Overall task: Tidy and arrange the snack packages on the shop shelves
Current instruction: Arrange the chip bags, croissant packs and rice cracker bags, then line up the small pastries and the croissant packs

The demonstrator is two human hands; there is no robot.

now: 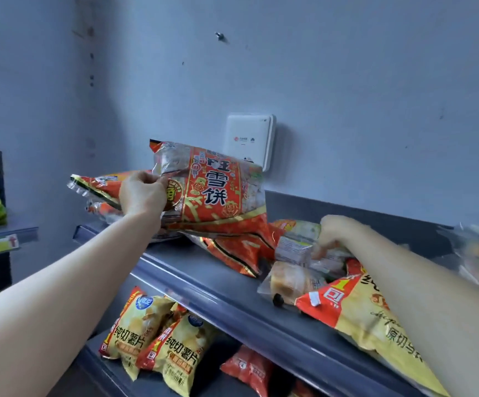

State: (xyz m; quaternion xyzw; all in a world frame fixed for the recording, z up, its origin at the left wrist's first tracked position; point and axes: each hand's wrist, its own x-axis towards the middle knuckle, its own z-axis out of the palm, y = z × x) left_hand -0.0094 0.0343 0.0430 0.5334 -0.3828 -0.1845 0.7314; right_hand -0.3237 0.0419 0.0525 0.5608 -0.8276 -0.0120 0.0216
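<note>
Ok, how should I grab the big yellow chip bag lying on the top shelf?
Probably pinch the flat sealed edge by its red corner, coming from the front left. The yellow chip bag lies flat on the top shelf. That edge points at bare shelf, and the puffy middle would likely slip from your fingers.

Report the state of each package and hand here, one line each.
Large red rice-cracker bag: held up, tilted over grey metal shelf.
Left hand: pinches its left edge.
Right hand: grips small pale packet on shelf.
Big yellow crisp bag: lying flat on shelf.
Two small yellow crisp bags: upright, lower shelf.
</note>
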